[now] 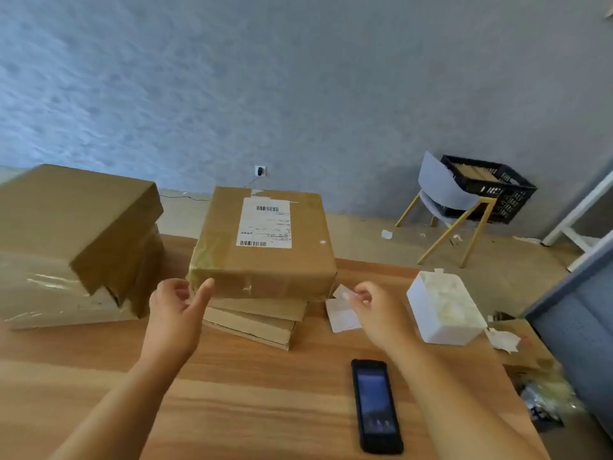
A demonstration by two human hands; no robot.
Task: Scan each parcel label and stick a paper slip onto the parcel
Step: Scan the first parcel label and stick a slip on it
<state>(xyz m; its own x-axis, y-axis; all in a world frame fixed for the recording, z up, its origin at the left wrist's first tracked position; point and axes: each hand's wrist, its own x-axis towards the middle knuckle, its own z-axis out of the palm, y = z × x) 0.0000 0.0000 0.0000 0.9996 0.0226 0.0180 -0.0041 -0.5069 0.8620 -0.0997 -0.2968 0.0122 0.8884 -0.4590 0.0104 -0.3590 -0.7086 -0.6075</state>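
Note:
A brown cardboard parcel [265, 240] with a white shipping label [265, 223] lies on top of a stack of flatter parcels [255, 322] at the middle of the wooden table [232, 393]. My left hand [175, 310] hovers at the parcel's near left corner, fingers relaxed, thumb close to the corner. My right hand [368, 307] is at the parcel's near right corner and pinches a small white paper slip [343, 292]. Another white slip [341, 315] lies on the table under it. A black handheld scanner [376, 405] lies face up on the table near my right forearm.
A taller stack of brown parcels [76, 234] stands at the left. A white box of slips [444, 307] sits at the right, with paper scraps [504, 340] beside it. Behind the table are a chair [444, 200] carrying a black crate [491, 187] and a grey wall.

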